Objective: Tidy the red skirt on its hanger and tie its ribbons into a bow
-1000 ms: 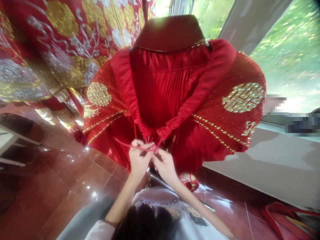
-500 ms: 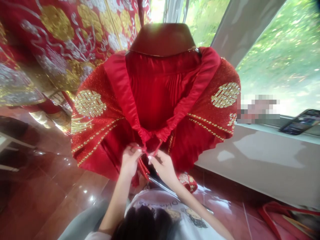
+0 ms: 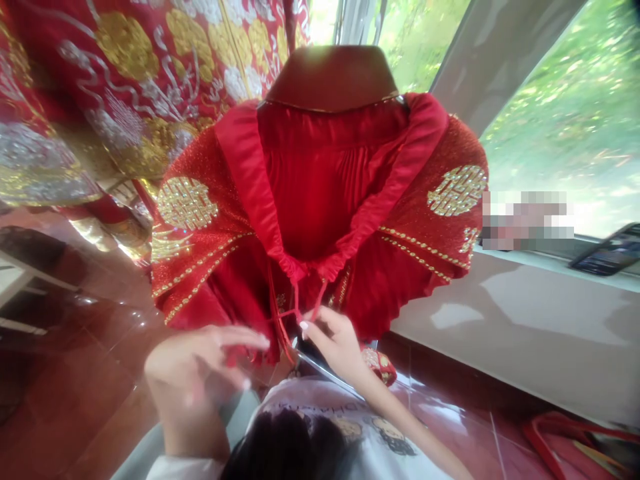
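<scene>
A red garment (image 3: 320, 193) with a gathered satin band, pleated lining and gold beaded emblems hangs open in front of me. Two ends of a thin red drawstring (image 3: 296, 293) come out of the band at its lower middle and cross in a loop. My right hand (image 3: 333, 340) pinches the drawstring where it crosses. Lower left of the garment is my left hand (image 3: 200, 373), blurred by motion, its fingers stretched out and apart. Nothing clearly shows in it. Loose red cord hangs between the two hands.
A red robe (image 3: 125, 80) with gold and silver embroidery hangs at the upper left. A phone (image 3: 607, 250) lies on the window sill (image 3: 520, 260) at right. A red bag-like item (image 3: 560, 437) is on the tiled floor, lower right.
My left hand has left the drawstring and moved down and left, its fingers spreading. My right hand keeps its pinch. The whole view has shifted slightly.
</scene>
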{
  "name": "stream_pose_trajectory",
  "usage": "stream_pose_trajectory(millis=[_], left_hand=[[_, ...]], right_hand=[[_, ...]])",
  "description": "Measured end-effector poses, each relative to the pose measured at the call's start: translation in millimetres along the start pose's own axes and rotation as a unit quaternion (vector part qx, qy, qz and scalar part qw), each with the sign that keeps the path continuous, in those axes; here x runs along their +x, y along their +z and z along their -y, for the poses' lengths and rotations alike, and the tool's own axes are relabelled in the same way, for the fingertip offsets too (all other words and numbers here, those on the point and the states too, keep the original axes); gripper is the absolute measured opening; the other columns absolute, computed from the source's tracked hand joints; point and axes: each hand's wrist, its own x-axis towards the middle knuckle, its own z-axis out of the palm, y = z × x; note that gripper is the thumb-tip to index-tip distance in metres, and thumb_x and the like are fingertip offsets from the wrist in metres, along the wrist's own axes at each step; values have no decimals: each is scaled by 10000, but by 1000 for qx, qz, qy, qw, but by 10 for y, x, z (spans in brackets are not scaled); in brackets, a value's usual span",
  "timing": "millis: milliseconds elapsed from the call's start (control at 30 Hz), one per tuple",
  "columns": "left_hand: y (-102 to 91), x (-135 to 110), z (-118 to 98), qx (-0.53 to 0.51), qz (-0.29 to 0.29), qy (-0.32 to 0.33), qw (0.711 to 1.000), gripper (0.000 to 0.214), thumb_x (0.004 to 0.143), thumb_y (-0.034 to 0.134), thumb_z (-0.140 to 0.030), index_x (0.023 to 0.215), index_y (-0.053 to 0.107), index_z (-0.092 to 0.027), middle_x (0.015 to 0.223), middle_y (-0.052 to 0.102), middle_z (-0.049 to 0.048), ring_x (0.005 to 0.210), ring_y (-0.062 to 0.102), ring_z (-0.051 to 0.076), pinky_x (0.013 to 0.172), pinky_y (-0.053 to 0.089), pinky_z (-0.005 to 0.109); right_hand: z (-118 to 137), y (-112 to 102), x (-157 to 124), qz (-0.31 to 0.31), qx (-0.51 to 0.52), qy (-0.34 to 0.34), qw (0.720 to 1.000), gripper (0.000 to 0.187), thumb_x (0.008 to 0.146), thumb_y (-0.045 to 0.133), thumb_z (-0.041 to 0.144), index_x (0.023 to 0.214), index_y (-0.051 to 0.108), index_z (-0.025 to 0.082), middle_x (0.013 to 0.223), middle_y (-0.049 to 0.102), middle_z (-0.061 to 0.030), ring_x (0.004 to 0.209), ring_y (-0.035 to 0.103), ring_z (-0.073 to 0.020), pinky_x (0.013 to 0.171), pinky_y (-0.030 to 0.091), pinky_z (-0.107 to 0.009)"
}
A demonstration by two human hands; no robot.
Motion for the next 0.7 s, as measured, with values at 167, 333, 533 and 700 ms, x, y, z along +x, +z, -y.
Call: stream_pose_trajectory(millis=[167,333,533,700], left_hand=[[300,45,-172,115,50,-28,992,493,814,560,-650,1085,740,-278,1338,593,104,1178,595,296,1032,447,440],[995,549,-76,-6,-120,-5,993,462,936,428,-525,1141,694,-208,1093,702,104,1013,642,227,952,490,368],[928,573,-79,12,-170,-23,985,348,826,634,-419,634,679,-133,563,598,9,518,485,97,498,381,205],[185,290,-37,111,-430,31,896,235,793,661,-336,646,684,-155,468,475,-39,444,372,76,431,259,200]], right_hand=[[144,-129,-37,-11,-55,-45,997,223,859,546,284,696,572,134,585,557,10,522,483,-59,505,372,-151],[171,-117,-21,1,-104,-89,991,234,867,533,256,675,568,126,558,510,23,500,418,-47,493,342,-150],[246,-292,22,-49,-183,-132,973,160,854,561,264,873,654,135,645,600,2,516,481,-60,512,406,-161],[303,-921,100,-162,-245,-160,942,172,810,660,326,878,684,171,588,582,10,489,476,-79,488,390,-196]])
